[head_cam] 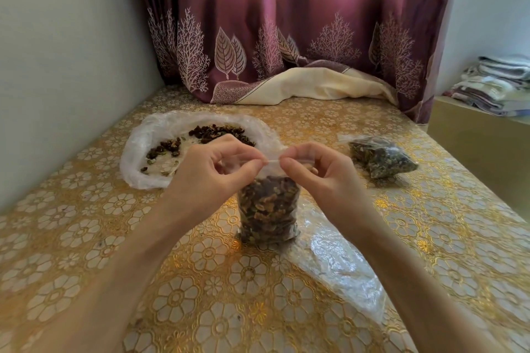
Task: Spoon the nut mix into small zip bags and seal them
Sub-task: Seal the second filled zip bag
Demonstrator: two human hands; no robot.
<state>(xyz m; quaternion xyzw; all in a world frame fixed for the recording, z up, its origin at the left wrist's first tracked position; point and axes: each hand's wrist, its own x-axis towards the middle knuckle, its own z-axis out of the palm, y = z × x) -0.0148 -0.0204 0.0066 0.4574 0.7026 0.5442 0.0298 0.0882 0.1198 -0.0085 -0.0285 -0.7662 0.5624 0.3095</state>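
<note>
A small clear zip bag full of nut mix stands upright on the table in front of me. My left hand and my right hand pinch its top strip from either side, thumbs and forefingers nearly meeting in the middle. Behind my left hand lies a large open plastic bag with a thin remainder of loose nut mix spread inside. A filled small zip bag lies on its side to the right. No spoon is visible.
The table carries a gold floral cloth. Empty clear plastic bags lie flat under my right forearm. A wall runs along the left; a purple and cream curtain drapes onto the far edge. Folded cloths are stacked far right.
</note>
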